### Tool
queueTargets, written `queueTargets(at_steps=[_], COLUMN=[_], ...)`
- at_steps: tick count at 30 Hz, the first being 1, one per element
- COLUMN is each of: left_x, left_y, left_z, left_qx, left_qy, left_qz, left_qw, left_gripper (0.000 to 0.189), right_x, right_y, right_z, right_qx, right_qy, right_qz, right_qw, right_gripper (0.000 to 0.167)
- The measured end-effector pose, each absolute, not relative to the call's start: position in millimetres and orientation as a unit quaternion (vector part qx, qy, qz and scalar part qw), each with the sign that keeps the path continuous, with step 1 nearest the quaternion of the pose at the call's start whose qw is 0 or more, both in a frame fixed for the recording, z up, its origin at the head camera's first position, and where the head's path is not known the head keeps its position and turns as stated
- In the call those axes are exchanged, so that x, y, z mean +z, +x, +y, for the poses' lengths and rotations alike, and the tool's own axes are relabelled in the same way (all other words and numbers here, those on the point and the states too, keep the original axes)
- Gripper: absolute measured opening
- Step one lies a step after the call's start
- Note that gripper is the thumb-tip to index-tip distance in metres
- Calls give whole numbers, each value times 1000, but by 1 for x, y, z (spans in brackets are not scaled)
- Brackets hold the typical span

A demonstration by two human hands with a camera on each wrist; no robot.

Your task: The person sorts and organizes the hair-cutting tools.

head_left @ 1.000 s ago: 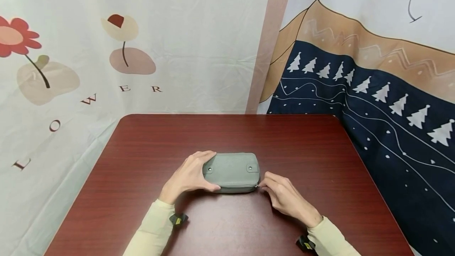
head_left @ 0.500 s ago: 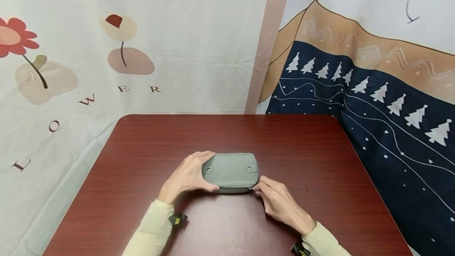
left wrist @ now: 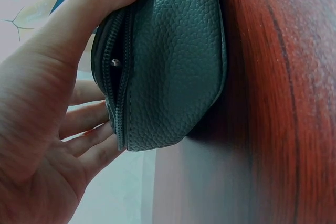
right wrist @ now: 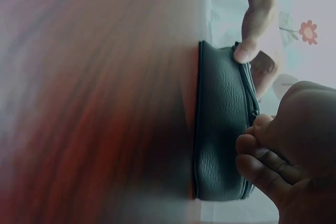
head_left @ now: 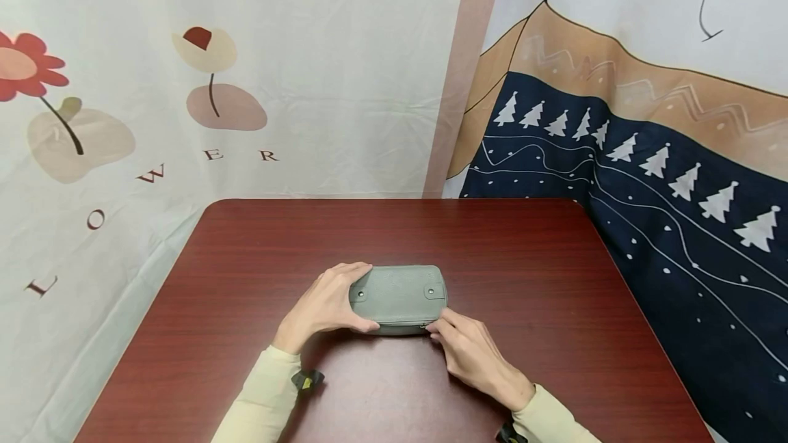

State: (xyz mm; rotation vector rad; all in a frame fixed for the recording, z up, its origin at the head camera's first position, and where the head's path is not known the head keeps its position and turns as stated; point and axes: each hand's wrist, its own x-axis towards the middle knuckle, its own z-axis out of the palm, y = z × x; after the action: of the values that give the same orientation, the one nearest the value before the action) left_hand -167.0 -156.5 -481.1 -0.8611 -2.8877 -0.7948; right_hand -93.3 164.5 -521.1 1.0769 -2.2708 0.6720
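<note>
A grey-green leather zip pouch [head_left: 400, 294] lies flat on the table, its two snap tabs facing up. My left hand [head_left: 323, 305] grips its left end, thumb on the near edge and fingers at the far side. At the pouch's near right corner, my right hand [head_left: 479, 355] pinches the zipper pull between thumb and fingers; the fingertips mostly hide it. In the left wrist view the zipper teeth [left wrist: 118, 77] stand parted near the left end, with a small metal stud [left wrist: 115, 63] showing in the gap. The pouch's contents are hidden.
The dark red wooden table [head_left: 523, 245] has rounded far corners. Behind it hangs a pale curtain [head_left: 345, 87] with flower prints, and a navy curtain [head_left: 652, 238] with white trees is on the right. Each wrist wears a black strap mount [head_left: 308, 380].
My right hand has moved left along the pouch's near edge, from its right corner, with the zipper pull. My left hand and the pouch have stayed almost where they were.
</note>
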Motion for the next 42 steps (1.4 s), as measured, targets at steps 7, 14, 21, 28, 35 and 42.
queueTargets(at_steps=[7, 14, 21, 28, 35, 42], left_x=[-487, -491, -482, -480, -480, -483], left_y=[-169, -170, -168, -167, -168, -168], left_z=[-159, -161, -158, -157, -156, -156], left_qx=[-280, -290, -273, -268, -268, -274], left_qy=[-291, -293, -273, -284, -285, -279], left_qz=[-914, -910, -922, -920, -920, -920], left_qw=[36, 45, 13, 25, 23, 12], left_gripper=[109, 107, 108, 107, 107, 107], right_x=[-520, -518, -519, -520, -522, -519], right_y=[-91, -89, -89, -92, -92, -91], right_z=[146, 129, 111, 99, 95, 96], right_qx=[231, 218, 210, 206, 204, 210], right_qy=[395, 393, 390, 395, 390, 380], right_qz=[-846, -843, -848, -845, -849, -861], right_qw=[275, 297, 290, 295, 292, 265], right_gripper=[12, 13, 16, 18, 16, 14])
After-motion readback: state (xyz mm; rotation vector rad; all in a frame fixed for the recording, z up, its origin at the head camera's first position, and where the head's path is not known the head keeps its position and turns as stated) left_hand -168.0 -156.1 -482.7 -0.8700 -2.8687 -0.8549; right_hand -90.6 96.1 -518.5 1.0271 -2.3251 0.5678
